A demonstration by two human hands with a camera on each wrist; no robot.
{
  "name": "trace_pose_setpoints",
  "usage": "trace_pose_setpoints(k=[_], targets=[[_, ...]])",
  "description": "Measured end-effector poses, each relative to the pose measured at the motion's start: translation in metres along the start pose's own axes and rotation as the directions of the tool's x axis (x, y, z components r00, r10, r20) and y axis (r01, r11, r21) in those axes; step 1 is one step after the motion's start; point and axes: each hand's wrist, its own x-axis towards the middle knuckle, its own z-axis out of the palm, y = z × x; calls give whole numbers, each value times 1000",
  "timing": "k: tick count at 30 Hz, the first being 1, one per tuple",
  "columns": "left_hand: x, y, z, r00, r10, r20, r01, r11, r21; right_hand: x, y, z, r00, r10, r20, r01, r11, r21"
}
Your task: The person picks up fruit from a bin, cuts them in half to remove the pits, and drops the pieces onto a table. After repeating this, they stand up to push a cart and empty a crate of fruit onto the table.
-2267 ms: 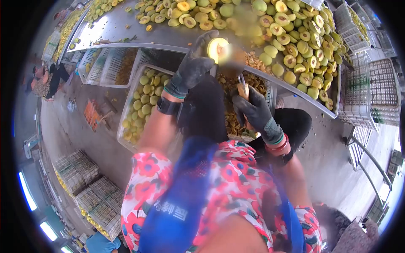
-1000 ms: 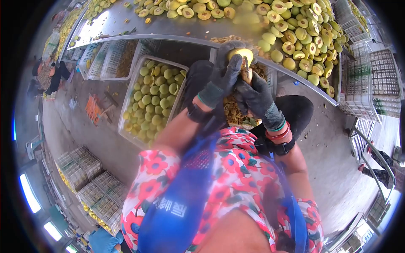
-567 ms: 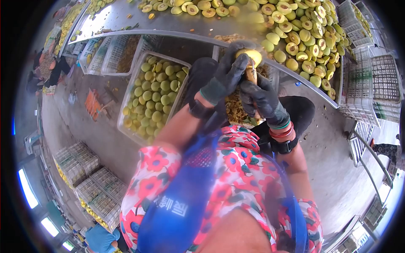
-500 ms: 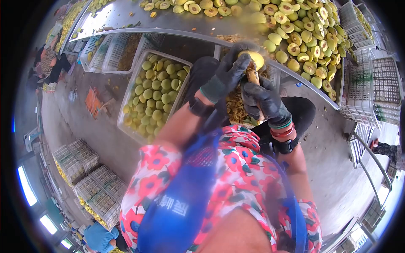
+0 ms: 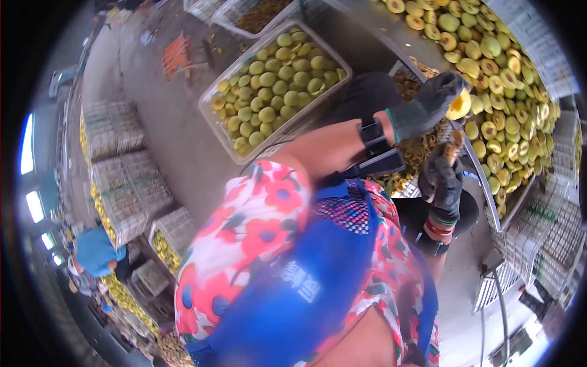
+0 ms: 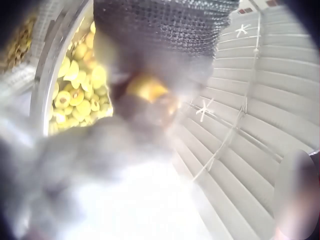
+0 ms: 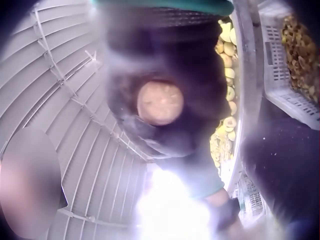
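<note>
My gloved left hand (image 5: 435, 101) grips a plum half (image 5: 458, 106) with yellow flesh near the table's edge. Its yellow flesh shows between blurred dark fingers in the left wrist view, where the plum half (image 6: 149, 90) is partly covered. Just below it, my gloved right hand (image 5: 441, 183) is curled round the wooden handle (image 5: 454, 147) of a pitting knife, pointing up toward the fruit. The round butt of the pitting knife (image 7: 161, 102) sticks out of the fist in the right wrist view. Its metal end is not clearly visible.
A metal table (image 5: 486, 183) bears a heap of plum halves (image 5: 510, 116). A crate of whole green plums (image 5: 278, 79) stands on the floor to the left. Below the hands lie brown scraps (image 5: 422, 153). Stacked white crates (image 5: 131, 189) stand further left, with another person (image 5: 98, 251) beyond.
The head view has turned, so the scene sits rotated. The hands, together at the fruit half a second ago, are now slightly apart, the knife handle drawn below the plum half.
</note>
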Motion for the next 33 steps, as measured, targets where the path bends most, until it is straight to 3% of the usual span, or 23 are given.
trace_pose_setpoints(k=[1, 2, 3, 4, 5, 6, 8, 10, 12, 13, 14, 16, 18, 21, 24, 25, 28, 31, 33], targets=[[2, 6, -5, 994, 7, -108, -8, 1000, -15, 4, 3, -8, 998, -26, -55, 22, 997, -80], [3, 12, -21, 936, 351, -24, -315, 868, 385, 7, 12, -20, 988, -100, -120, 100, 995, -7], [6, 18, -36, 758, 650, 62, -490, 502, 713, 13, 18, -37, 993, -37, -114, 24, 993, -116], [11, 36, -59, 675, 694, 250, -429, 94, 898, 18, 23, -55, 993, 20, -116, -46, 973, -224], [9, 42, -85, 669, 716, 199, -413, 135, 900, 22, 34, -69, 984, -13, -178, -80, 859, -506], [-2, 49, -113, 690, 708, 152, -349, 141, 926, 24, 45, -81, 972, -69, -224, -122, 666, -736], [-22, 65, -168, 726, 686, 55, -215, 150, 965, 26, 50, -75, 945, -108, -307, -228, 456, -860], [-56, 66, -229, 746, 638, -190, -15, 302, 953, 23, 43, -50, 902, -26, -431, -353, 532, -770], [-99, 55, -302, 662, 518, -541, 262, 516, 815, 26, 55, -56, 910, -38, -412, -339, 501, -796], [-129, 49, -337, 582, 485, -652, 400, 528, 749, 28, 67, -70, 921, -65, -383, -309, 477, -823], [-149, 41, -366, 526, 481, -701, 504, 488, 713, 28, 65, -63, 921, -38, -388, -330, 458, -826], [-206, 24, -423, 447, 552, -704, 744, 207, 635, 29, 70, -60, 935, -41, -352, -299, 443, -845], [-257, 13, -479, 352, 495, -795, 852, 183, 491, 30, 84, -79, 956, -98, -276, -206, 445, -872], [-294, 31, -497, 265, 424, -866, 831, 355, 428, 28, 78, -62, 941, -33, -338, -284, 470, -836], [-309, 40, -481, 250, 455, -855, 909, 193, 368, 30, 82, -66, 947, -83, -310, -247, 429, -869], [-307, 41, -462, 262, 397, -880, 948, 67, 312, 30, 82, -64, 944, -71, -322, -259, 448, -856], [-322, 6, -427, 380, 309, -872, 917, -249, 311, 32, 82, -47, 930, -30, -365, -303, 498, -812], [-332, -36, -437, 413, 380, -828, 907, -256, 335, 37, 81, -37, 926, 18, -378, -320, 573, -755], [-341, -34, -439, 394, 231, -890, 916, -177, 359, 33, 84, -51, 939, 57, -339, -286, 673, -681]])
